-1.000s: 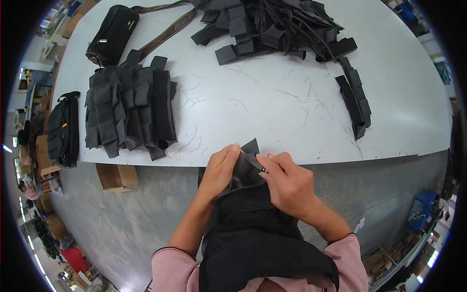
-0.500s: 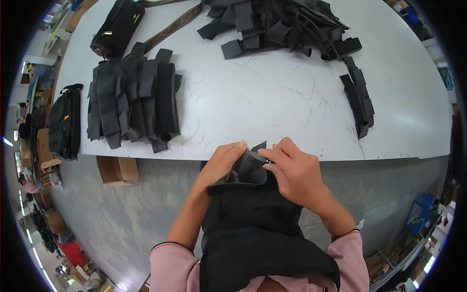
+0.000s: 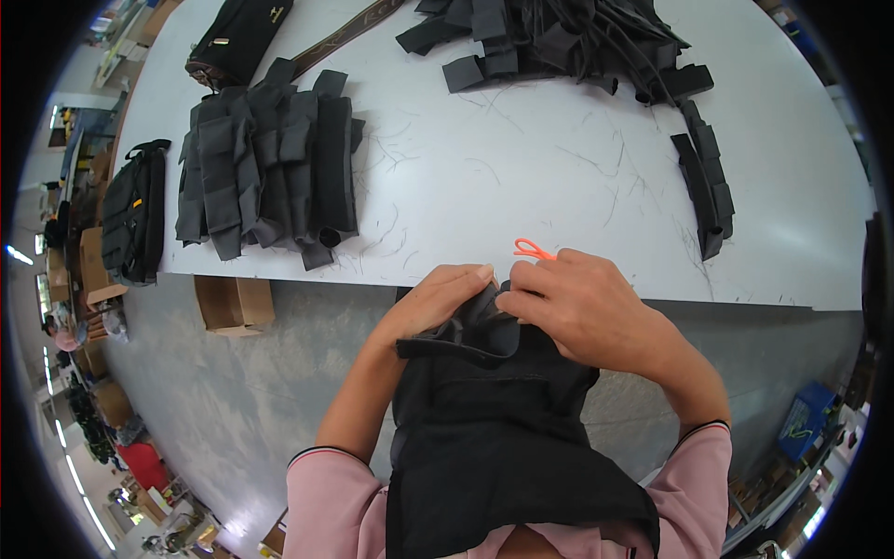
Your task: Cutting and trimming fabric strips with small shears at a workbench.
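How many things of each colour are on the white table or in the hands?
Black: 5: fabric piece in both hands, stacked pouches, strap heap, small strap stack, long bag
Orange: 1: scissors handle
Total: 6

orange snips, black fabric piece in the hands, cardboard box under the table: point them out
orange snips point(image 3: 533, 249), head view, on the handle loop
black fabric piece point(image 3: 484, 410), head view, on its middle panel
cardboard box point(image 3: 235, 304), head view, on its top face

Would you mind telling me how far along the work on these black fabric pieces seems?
Seemingly done: a neat stack of pieces on the table. In hand: left hand and right hand grip one black piece beside orange snips. Apparently left: a loose heap and a small stack.
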{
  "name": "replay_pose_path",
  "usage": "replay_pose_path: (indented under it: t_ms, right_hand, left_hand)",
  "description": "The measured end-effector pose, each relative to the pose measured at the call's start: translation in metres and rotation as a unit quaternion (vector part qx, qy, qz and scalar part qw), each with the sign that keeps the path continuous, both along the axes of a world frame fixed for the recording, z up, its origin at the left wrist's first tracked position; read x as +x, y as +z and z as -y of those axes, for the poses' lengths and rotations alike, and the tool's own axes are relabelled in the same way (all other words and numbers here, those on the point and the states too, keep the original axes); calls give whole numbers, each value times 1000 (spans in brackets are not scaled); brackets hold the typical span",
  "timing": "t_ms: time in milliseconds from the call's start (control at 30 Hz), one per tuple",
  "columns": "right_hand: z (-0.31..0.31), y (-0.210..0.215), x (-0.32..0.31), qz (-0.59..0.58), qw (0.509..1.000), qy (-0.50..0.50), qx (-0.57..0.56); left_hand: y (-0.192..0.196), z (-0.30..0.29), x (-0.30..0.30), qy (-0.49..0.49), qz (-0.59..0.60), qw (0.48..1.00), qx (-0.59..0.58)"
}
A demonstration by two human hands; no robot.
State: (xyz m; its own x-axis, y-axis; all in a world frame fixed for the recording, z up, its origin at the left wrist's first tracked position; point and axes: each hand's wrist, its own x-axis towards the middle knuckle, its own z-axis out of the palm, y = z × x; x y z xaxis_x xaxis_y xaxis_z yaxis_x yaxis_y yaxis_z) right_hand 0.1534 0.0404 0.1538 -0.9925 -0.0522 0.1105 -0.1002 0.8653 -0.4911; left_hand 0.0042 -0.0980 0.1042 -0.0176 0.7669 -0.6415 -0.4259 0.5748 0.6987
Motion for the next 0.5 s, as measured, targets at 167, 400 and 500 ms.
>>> replay_pose_path:
  t_ms: [167, 400, 500]
  right_hand:
    - [8, -8, 5, 19, 994, -59, -88]
    - [7, -11, 13, 14, 971, -126, -204]
    - [1, -4, 9, 18, 994, -56, -90]
  left_hand:
    - [-4, 2, -3, -4, 14, 1000, 16]
    - [6, -3, -5, -19, 31, 999, -2]
    - [-1, -1, -1, -10, 47, 999, 3]
